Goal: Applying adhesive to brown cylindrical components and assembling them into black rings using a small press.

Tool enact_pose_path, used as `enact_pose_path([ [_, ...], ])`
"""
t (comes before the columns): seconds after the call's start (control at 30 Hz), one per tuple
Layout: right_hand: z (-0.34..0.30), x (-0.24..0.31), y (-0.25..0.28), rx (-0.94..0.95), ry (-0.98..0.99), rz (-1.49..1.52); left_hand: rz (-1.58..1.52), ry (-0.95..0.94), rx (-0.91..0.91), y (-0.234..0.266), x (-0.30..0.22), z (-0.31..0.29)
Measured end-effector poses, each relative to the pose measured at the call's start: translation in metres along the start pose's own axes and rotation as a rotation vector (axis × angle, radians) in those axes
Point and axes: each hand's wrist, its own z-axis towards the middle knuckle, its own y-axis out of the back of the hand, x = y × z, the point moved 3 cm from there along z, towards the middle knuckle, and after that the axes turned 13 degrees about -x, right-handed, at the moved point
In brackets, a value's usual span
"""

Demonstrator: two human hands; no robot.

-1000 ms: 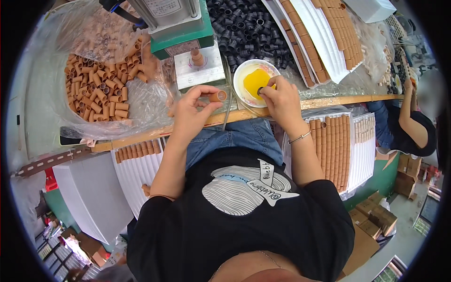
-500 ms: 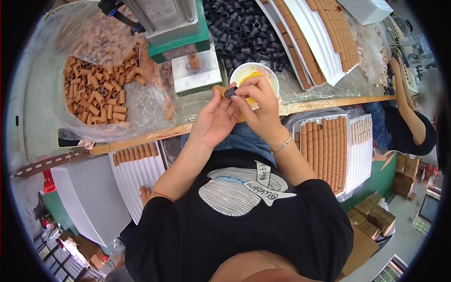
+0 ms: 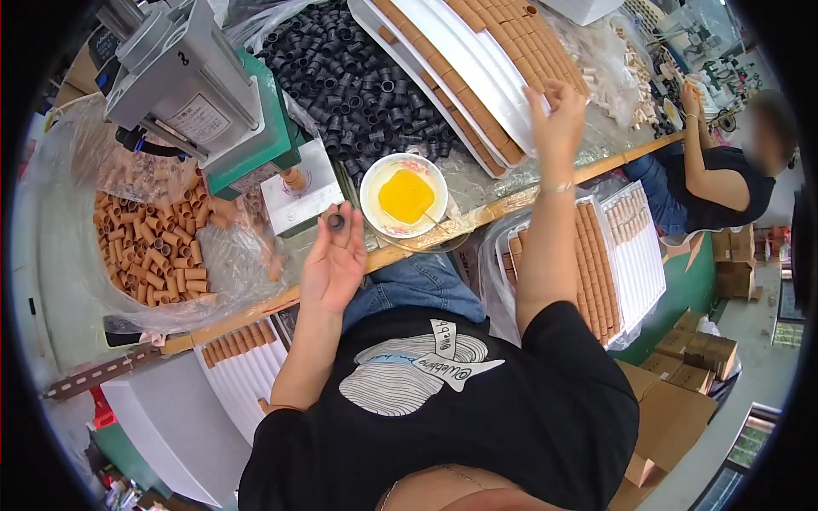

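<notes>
My left hand (image 3: 335, 264) is palm up at the table edge. Its fingertips grip a short tube (image 3: 336, 222) with a dark end turned upward. To the right of that hand stands a white bowl (image 3: 371, 198) of yellow liquid (image 3: 406, 196) with a thin stick in it. My right hand (image 3: 558, 115) reaches over a white ridged tray (image 3: 486, 68) lined with rows of brown tubes (image 3: 511, 34). Its thumb and fingers are bent but apart, and nothing shows between them.
A press (image 3: 200, 111) with a green frame holds a brown piece on its metal block (image 3: 302, 192). Loose brown tubes (image 3: 158, 251) lie left, black fittings (image 3: 358, 94) behind the bowl. More filled trays (image 3: 588, 264) sit below the table edge. Another person (image 3: 716, 183) works at far right.
My hands have parted: the right left the brown tube with its black piece and moved right to the trays. The left keeps hold of the tube. The view has shifted.
</notes>
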Motion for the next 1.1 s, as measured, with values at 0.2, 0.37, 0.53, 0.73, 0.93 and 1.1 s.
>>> enact_pose_path([
  [0.2, 0.031, -0.092, -0.035, 0.231, -0.029, -0.103, 0.215, -0.238, -0.058, -0.001, -0.008, -0.002],
  [0.37, -0.02, 0.005, 0.025, 0.277, -0.083, 0.16, 0.633, -0.796, -0.092, -0.028, -0.015, -0.007],
  [0.53, -0.139, 0.136, 0.009, 0.889, -0.028, 0.663, 0.774, -1.02, -0.079, -0.032, -0.019, -0.015],
  [0.73, -0.157, 0.167, -0.007, 0.85, 0.277, 0.713, 0.91, -1.208, -0.058, -0.021, -0.034, -0.019],
  [0.93, -0.165, 0.167, -0.02, 0.876, 0.421, 0.606, 1.185, -1.079, -0.026, -0.028, -0.045, -0.017],
  [1.1, -0.162, 0.175, -0.024, 0.885, 0.285, 0.509, 1.453, -1.484, -0.053, -0.028, -0.052, -0.013],
])
